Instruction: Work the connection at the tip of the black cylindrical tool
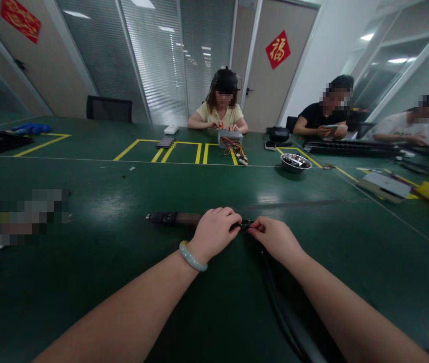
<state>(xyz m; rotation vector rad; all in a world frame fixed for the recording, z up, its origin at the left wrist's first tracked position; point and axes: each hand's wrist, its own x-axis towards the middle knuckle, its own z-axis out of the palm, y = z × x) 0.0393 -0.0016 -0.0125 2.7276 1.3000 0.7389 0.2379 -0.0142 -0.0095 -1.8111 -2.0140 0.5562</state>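
A dark electric screwdriver [184, 219] lies sideways on the green table, its metal tip to the left. My left hand [216, 229], with a pale bangle at the wrist, is wrapped round its rear end. Thumb and fingers of my right hand [275, 237] pinch a small dark cable connector [250, 225] at that same end. Whether the connector is fully seated in the screwdriver cannot be made out. From below my right hand a black cable [275, 292] runs down toward the near edge of the view.
Across the table [123, 282], a person handles a metal box with coloured wires [230, 138]. A metal bowl of small parts [296, 162] stands at the right. Two other people sit far right, near a flat pale box [384, 185]. A blurred-out item [25, 214] lies left.
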